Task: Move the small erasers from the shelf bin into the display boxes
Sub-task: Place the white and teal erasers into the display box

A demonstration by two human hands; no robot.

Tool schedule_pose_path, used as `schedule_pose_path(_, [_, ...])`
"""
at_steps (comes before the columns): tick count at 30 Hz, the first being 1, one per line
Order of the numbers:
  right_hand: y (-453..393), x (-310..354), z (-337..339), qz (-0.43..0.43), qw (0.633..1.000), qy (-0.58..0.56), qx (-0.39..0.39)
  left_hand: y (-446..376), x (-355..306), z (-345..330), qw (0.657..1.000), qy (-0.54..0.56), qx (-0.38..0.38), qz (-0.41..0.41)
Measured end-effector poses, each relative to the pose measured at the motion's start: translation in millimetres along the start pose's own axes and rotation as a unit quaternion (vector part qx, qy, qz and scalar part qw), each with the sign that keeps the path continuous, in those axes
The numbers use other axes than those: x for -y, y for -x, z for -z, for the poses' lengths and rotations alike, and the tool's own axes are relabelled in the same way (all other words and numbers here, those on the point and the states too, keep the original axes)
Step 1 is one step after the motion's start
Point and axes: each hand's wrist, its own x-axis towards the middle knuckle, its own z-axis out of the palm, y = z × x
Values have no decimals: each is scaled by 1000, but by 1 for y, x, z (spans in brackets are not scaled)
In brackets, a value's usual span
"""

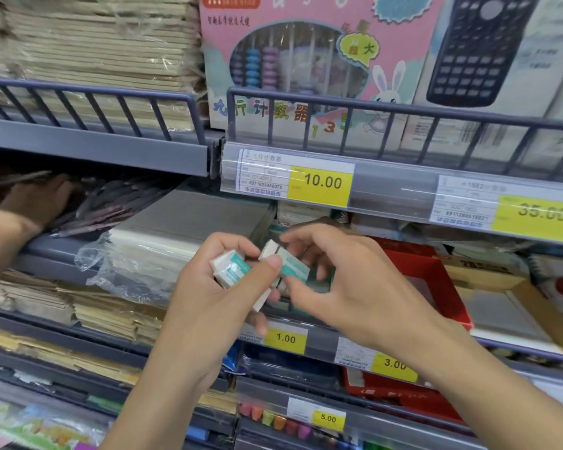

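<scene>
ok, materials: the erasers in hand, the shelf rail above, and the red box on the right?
Erasers: matte white, probably rubber or vinyl, in teal-and-white sleeves that look like printed paper. Both hands, left and right, hold them. Shelf rail: likely painted metal, thin straight grey-blue bars with an even sheen. Red box: probably cardboard, flat panels with folded edges; blur leaves it open.

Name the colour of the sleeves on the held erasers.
Teal, on white erasers; head view.

This was a stationery shop: grey tiered shelves carried yellow price labels in clear rail strips, with stacked paper pads, a boxed abacus toy and a calculator box on display.
</scene>
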Motion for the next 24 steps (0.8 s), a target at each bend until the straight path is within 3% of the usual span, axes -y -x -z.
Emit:
schedule_pose_path(10, [-33, -59, 24, -185, 977, 69, 80, -1, -4, 2, 998, -52, -5, 33])
schedule_pose_path(24, [-69, -76, 2, -162, 946, 189, 209, -5, -5, 5, 998, -19, 24, 51])
